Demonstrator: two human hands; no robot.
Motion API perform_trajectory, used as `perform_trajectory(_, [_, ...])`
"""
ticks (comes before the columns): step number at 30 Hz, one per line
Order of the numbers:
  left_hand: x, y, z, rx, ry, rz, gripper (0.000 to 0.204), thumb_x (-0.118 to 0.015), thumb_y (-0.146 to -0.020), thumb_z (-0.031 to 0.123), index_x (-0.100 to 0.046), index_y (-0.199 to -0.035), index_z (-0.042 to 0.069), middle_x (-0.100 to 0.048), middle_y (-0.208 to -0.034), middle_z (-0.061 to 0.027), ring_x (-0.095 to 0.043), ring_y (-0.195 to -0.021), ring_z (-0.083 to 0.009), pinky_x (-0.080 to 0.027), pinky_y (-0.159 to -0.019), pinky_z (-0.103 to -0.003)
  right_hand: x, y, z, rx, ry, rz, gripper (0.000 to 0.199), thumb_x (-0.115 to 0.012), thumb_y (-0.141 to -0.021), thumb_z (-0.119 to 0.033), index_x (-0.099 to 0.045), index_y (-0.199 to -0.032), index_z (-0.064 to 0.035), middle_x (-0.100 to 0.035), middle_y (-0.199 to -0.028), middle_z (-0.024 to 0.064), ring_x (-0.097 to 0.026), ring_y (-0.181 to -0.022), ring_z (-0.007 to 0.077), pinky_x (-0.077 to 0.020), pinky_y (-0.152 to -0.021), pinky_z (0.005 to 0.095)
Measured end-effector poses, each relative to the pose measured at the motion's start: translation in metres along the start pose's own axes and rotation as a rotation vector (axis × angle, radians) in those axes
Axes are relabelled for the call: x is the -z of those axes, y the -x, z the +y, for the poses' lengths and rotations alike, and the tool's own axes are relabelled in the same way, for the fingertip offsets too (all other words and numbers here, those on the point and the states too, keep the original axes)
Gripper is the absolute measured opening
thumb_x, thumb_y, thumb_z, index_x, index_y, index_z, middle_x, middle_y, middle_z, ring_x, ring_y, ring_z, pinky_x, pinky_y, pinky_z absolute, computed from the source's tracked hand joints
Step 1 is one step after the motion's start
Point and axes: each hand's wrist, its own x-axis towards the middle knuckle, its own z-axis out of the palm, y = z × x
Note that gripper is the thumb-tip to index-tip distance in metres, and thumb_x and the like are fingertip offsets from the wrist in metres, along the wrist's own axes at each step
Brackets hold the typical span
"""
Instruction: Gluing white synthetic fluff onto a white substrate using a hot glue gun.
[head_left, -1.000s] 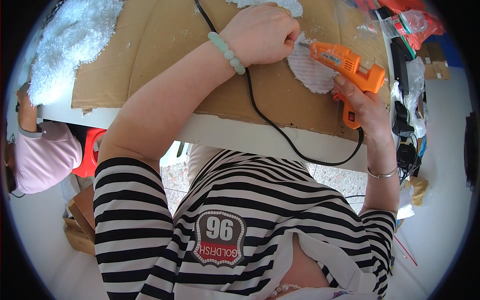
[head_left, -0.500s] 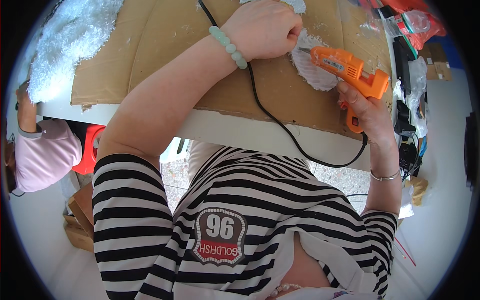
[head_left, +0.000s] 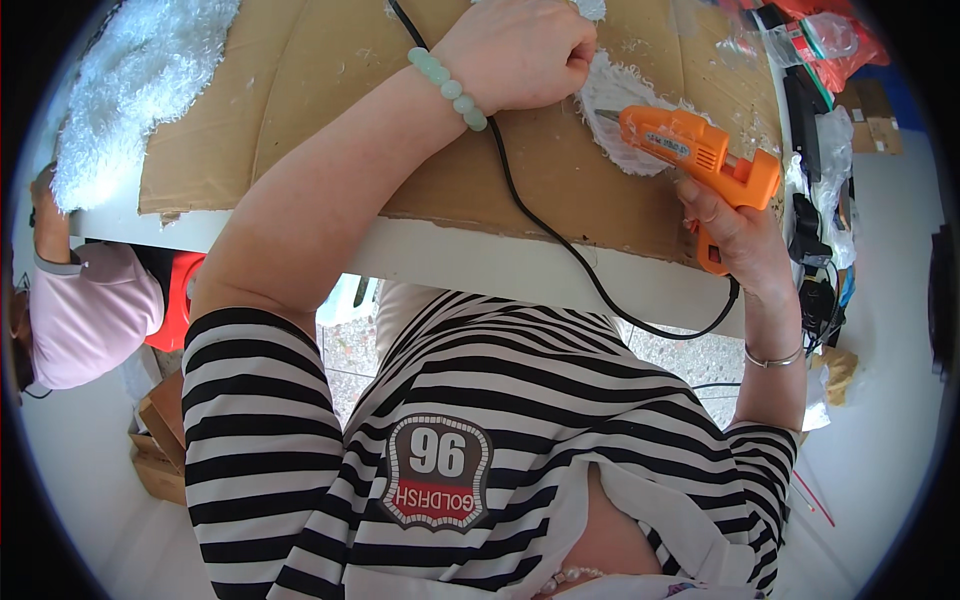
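Observation:
My right hand (head_left: 732, 222) grips an orange hot glue gun (head_left: 690, 150) by its handle, the nozzle pointing left. The tip is over a ragged-edged piece of white fabric (head_left: 628, 145) on the cardboard. My left hand (head_left: 520, 55) is closed beside that fabric's upper left edge, its back toward me. The fingertips are hidden, so what they hold cannot be made out. From the gun's handle a black cord (head_left: 560, 237) loops left and runs under my left wrist, which wears a green bead bracelet (head_left: 446, 88). More white fabric (head_left: 590, 9) shows past my left hand.
A cardboard sheet (head_left: 330, 90) covers the white table (head_left: 420, 255). Fluffy white fabric (head_left: 140, 80) lies at the far left, near another person in a pink top (head_left: 95, 315). Plastic bags (head_left: 832, 150) and black adapters (head_left: 808, 232) crowd the right edge.
The glue gun and my right hand have shifted slightly down and away from my left hand. My left hand has moved slightly up and left, still closed.

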Motion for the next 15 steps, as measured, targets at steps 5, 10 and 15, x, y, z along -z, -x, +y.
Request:
perform_trajectory(5, [-0.002, 0.000, -0.003, -0.011, 0.000, 0.002, 0.007, -0.058, -0.069, 0.010, -0.060, -0.067, 0.004, -0.061, -0.071, -0.0136, -0.058, -0.074, -0.0321, -0.047, -0.069, -0.041, 0.003, 0.004, 0.002, -0.042, 0.025, -0.022, 0.022, -0.068, -0.085, -0.028, -0.060, -0.091, -0.0085, -0.055, -0.074, -0.0027, -0.052, -0.068, 0.0070, -0.0419, -0.062, 0.0223])
perform_trajectory(10, [0.001, -0.001, 0.000, 0.011, 0.007, -0.015, 0.007, -0.058, -0.070, 0.010, -0.061, -0.067, 0.003, -0.061, -0.071, -0.0140, -0.058, -0.073, -0.0321, -0.047, -0.069, -0.041, 0.006, 0.010, 0.006, -0.064, 0.016, -0.005, 0.023, -0.069, -0.085, -0.027, -0.060, -0.094, -0.0084, -0.055, -0.075, -0.0028, -0.052, -0.068, 0.0068, -0.0425, -0.063, 0.0224])
perform_trajectory(15, [-0.001, -0.001, -0.002, -0.021, 0.004, 0.000, 0.007, -0.058, -0.070, 0.010, -0.060, -0.067, 0.003, -0.061, -0.072, -0.0139, -0.058, -0.074, -0.0320, -0.047, -0.069, -0.040, 0.004, 0.012, 0.003, -0.047, -0.058, 0.045, 0.024, -0.069, -0.084, -0.026, -0.060, -0.097, -0.0079, -0.056, -0.076, -0.0027, -0.052, -0.069, 0.0065, -0.0431, -0.063, 0.0223])
